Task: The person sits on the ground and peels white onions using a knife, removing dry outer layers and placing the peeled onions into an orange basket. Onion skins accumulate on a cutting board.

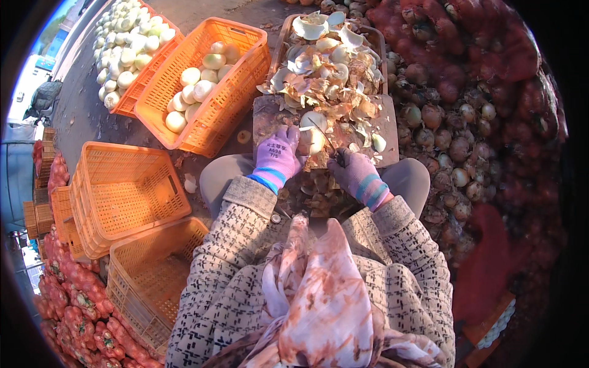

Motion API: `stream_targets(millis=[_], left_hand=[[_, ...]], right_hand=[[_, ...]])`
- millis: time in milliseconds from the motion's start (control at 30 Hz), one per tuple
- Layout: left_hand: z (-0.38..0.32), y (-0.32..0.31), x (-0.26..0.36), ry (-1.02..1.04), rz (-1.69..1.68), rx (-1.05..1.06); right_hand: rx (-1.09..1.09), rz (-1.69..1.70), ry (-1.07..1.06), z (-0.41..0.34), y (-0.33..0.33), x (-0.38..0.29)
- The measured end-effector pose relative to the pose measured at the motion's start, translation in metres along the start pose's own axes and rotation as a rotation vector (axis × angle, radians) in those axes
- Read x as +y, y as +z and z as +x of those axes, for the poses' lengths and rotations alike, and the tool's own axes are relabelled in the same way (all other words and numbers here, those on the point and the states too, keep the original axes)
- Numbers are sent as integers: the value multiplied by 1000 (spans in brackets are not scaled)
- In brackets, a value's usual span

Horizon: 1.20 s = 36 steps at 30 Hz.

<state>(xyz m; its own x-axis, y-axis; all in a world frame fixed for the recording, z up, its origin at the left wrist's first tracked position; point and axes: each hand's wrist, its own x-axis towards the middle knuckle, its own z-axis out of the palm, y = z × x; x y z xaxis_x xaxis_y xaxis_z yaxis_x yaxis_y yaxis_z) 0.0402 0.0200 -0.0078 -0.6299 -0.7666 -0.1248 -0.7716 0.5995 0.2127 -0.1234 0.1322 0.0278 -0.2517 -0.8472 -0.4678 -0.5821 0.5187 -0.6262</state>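
My left hand, in a purple knit glove with a blue cuff, grips the left side of a partly peeled onion on a stained board. In my right hand, gloved too, is the dark handle of a knife. Its thin blade slants up and left, over or beside the onion. Just beyond it sits another pale onion. Loose skins and a pale onion piece lie on the board. My left fingertips are partly hidden.
Past the board, a crate overflows with onion peels. At left stand an orange crate of peeled onions, a fuller one, and two crates without onions. Unpeeled onions heap at right, near red mesh sacks.
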Motion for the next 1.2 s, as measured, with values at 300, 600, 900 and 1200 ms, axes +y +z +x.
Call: stream_targets(millis=[300, 600, 900, 1200], left_hand=[[5, -1, 8, 59, 9, -9], [10, -12, 17, -45, 17, -88], [17, -10, 31, -48, 140, -153], [12, -13, 19, -80, -47, -128]], right_hand=[[12, -50, 14, -30, 5, 19], [181, -249, -74, -54, 10, 22], [251, -597, -75, -23, 13, 31], [-107, 1465, 492, 2, -1, 60]])
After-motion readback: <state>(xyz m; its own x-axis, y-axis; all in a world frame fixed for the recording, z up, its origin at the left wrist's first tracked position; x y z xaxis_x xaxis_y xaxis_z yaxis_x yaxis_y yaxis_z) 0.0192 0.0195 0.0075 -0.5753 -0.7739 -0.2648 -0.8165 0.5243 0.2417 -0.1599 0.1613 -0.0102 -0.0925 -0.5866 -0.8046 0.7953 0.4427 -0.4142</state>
